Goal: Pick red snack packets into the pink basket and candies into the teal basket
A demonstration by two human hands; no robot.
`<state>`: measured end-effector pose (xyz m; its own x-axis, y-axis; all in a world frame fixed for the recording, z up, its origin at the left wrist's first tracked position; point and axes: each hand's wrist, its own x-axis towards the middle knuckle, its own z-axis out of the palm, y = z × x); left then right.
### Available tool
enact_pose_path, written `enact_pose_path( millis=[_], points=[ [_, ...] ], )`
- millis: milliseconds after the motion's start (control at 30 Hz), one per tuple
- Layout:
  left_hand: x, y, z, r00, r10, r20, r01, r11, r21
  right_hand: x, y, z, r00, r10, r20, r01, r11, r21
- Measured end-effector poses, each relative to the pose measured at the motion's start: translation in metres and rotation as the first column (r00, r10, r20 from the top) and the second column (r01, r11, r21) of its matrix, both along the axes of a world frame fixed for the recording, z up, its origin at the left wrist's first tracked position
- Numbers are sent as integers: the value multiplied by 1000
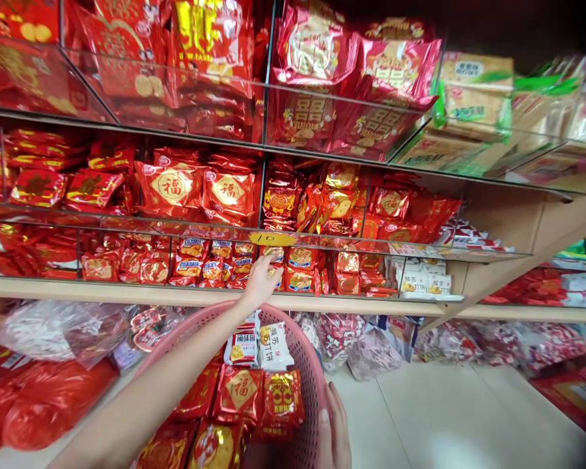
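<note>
My left hand [262, 280] reaches up from the lower left into a glass-fronted bin of small red-and-gold snack packets [300, 268] on the lowest shelf. Its fingers are closed on one of these packets at the bin's front. My right hand [333, 426] grips the right side of a pink plastic basket [306, 365] held below the shelf. The basket holds several packets: red-and-gold ones [241, 391] and white ones [272, 345].
Tiered glass shelves [322, 159] are packed with red snack bags, with green-and-tan packs [473, 94] at the upper right. A yellow price tag marked 10 [272, 239] sticks to the glass. Bagged goods [371, 345] lie under the wooden shelf edge [127, 291]. Pale floor tiles [444, 417] spread to the right.
</note>
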<state>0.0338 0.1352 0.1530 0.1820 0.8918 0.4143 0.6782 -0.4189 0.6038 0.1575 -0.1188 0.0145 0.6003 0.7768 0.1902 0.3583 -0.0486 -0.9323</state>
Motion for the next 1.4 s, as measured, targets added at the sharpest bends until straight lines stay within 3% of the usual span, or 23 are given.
enact_pose_path(
  millis=[133, 233, 467, 667, 900, 1033, 1200, 1300, 1400],
  points=[
    [33, 18, 2, 985, 141, 102, -134, 988, -74, 3, -5, 12, 987, -28, -158, 7, 991, -132],
    [41, 19, 6, 982, 160, 105, -148, 982, -116, 8, -8, 15, 984, 24, -177, -58, 980, -188],
    [38, 24, 14, 995, 87, 57, -78, 987, -141, 12, -10, 15, 978, 62, -197, -108, 966, -233],
    [31, 42, 14, 995, -69, 70, 81, 981, -178, 10, -10, 17, 974, 65, -218, -115, 966, -229],
    [33, 48, 14, 986, -60, 156, 89, 980, -179, 10, -10, 13, 974, 42, -221, -98, 963, -252],
    [39, 48, 6, 971, -7, 237, 48, 985, -167, 4, -6, 13, 966, -40, -257, -17, 977, -214],
    [43, 51, -1, 930, 10, 367, 56, 984, -170, -3, -1, -1, 956, -65, -286, 52, 997, -55],
    [44, 49, 3, 888, 15, 459, 85, 977, -196, -4, 1, -10, 968, -62, -244, 61, 998, -8],
    [45, 42, 10, 831, 31, 556, 127, 962, -244, -1, 7, -6, 983, -69, -170, 76, 996, 37]
  ],
)
